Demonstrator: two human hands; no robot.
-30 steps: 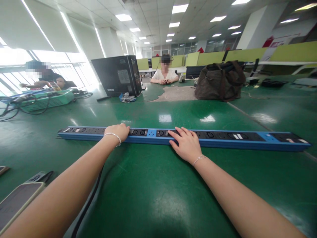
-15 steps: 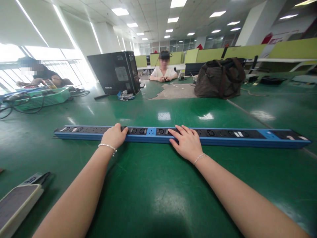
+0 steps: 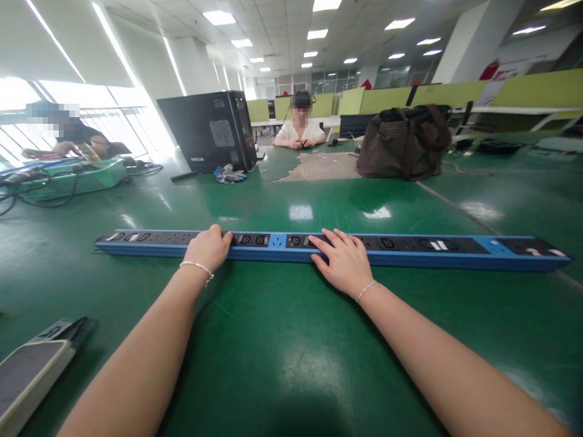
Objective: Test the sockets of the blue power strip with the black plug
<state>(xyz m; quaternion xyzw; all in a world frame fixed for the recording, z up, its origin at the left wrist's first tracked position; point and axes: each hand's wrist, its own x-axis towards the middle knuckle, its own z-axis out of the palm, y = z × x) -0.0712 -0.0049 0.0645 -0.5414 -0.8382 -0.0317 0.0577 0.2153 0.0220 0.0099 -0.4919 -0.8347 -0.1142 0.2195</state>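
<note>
A long blue and black power strip [image 3: 277, 241] lies crosswise on the green table [image 3: 273, 340], its sockets facing up. My left hand [image 3: 208, 247] rests over the strip left of the light blue socket, its fingers curled over the far edge and the thumb on top; the fingertips are partly hidden. Right of that socket, my right hand [image 3: 345, 258] lies on the strip with its fingers spread across the top. A bracelet shows on each wrist.
Beyond the strip stand a black computer case [image 3: 207, 130], gloves [image 3: 230, 175] and a striped bag [image 3: 401, 145]. A green basket [image 3: 77, 182] with cables is far left, a white-edged device [image 3: 31, 376] near left. One person sits opposite, another at the left.
My left hand has shifted very slightly left. The right hand remains in place on the strip, and the view has moved a little.
</note>
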